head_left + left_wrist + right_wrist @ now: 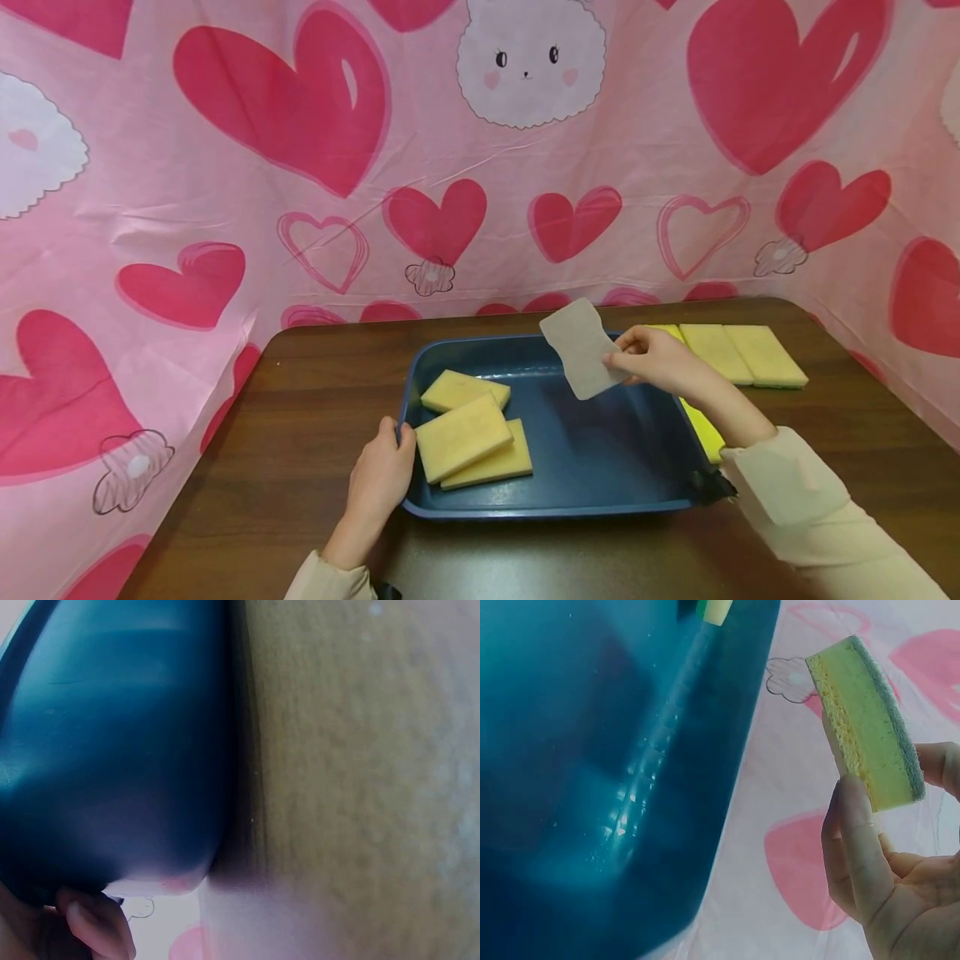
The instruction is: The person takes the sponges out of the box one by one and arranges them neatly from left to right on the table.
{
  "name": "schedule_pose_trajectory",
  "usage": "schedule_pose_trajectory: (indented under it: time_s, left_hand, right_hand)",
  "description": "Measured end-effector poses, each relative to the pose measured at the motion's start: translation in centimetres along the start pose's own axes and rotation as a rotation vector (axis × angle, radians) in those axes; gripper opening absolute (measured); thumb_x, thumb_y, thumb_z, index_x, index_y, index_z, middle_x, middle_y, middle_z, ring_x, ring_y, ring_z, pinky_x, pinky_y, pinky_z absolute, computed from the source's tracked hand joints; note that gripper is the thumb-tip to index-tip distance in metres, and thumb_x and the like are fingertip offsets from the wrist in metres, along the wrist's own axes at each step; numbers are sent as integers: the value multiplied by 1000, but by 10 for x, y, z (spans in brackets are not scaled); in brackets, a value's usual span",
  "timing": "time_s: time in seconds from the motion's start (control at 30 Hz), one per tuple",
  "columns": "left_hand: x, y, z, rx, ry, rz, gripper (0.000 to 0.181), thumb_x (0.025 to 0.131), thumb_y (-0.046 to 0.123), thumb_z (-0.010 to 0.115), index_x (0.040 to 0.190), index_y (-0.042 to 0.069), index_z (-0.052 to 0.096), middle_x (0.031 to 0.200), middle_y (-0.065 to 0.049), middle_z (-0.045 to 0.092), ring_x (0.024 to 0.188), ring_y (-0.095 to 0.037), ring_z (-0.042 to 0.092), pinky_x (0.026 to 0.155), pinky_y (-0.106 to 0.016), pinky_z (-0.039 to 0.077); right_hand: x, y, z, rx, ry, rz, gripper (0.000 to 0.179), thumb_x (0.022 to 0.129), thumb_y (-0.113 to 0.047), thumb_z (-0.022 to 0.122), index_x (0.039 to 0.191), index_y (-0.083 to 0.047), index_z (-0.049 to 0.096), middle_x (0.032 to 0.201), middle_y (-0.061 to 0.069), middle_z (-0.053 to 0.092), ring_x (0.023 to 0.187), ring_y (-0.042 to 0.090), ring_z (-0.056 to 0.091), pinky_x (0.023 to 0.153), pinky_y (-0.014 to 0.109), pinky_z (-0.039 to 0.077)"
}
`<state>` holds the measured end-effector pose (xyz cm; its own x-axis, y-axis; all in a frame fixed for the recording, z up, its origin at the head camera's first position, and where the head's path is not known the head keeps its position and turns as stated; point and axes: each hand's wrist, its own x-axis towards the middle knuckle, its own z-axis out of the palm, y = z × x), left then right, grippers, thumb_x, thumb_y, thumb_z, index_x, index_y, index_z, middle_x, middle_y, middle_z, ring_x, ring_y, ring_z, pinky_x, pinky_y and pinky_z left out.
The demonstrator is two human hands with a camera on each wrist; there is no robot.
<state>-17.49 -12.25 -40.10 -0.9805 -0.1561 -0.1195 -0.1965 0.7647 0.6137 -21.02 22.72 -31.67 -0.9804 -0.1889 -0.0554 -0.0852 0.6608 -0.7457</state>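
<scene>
In the head view my right hand [656, 358] pinches a wavy-edged sponge [581, 346] by its right end, above the far right part of a blue tray [600, 504]. That sponge's pale grey face shows there. The right wrist view shows the same sponge [870, 727] edge-on, yellow with a grey scouring layer, between thumb and fingers. My left hand [382, 467] grips the tray's left rim, and its fingertips [97, 926] show at the rim in the left wrist view. Inside the tray's left side lie several yellow sponges [465, 433], two of them overlapping.
Pale yellow sponges [761, 354] lie side by side on the brown wooden table [315, 400] right of the tray. Bright yellow pieces [703, 429] sit against the tray's right side, partly behind my right arm. A pink heart-patterned cloth [510, 158] hangs behind the table.
</scene>
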Motion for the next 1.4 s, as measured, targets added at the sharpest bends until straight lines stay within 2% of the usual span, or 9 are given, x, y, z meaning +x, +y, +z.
schedule_pose_trajectory:
  time_s: [0.47, 0.67, 0.93, 1.2, 1.4]
  left_hand:
    - [0, 0, 1, -6, 9, 8, 33, 99, 33, 32, 97, 4, 47, 63, -5, 36, 56, -21, 45, 51, -31, 30]
    - [-1, 0, 0, -3, 10, 5, 33, 99, 33, 32, 99, 3, 47, 63, -5, 37, 57, -21, 45, 51, -30, 31]
    - [0, 0, 2, 1, 14, 5, 34, 99, 33, 33, 101, 3, 48, 63, -6, 38, 57, -21, 46, 52, -31, 31]
    - [0, -1, 2, 4, 16, 2, 34, 99, 34, 33, 102, 4, 49, 63, -6, 40, 59, -21, 47, 52, -31, 32]
    - [0, 0, 2, -1, 8, -5, 35, 99, 34, 33, 104, 3, 49, 64, -6, 39, 58, -21, 47, 52, -31, 32]
  right_hand:
    - [-14, 11, -17, -9, 44, 9, 48, 94, -28, 57, 117, 11, 44, 108, 25, 53, 89, 24, 60, 82, 44, 55]
    - [-17, 14, -24, -4, 44, 43, 44, 95, -25, 55, 115, 13, 46, 103, 23, 55, 84, 18, 61, 77, 38, 57]
    - [-27, 23, -35, 17, 24, 50, 43, 97, -25, 52, 116, 13, 45, 108, 23, 55, 86, 16, 59, 76, 32, 57]
    - [-37, 33, -41, -26, 39, 87, 48, 98, -30, 50, 119, 13, 44, 105, 19, 60, 84, 13, 60, 75, 29, 56]
    - [-44, 45, -46, -29, 36, 101, 49, 98, -30, 49, 120, 14, 43, 106, 19, 62, 83, 12, 62, 71, 21, 53]
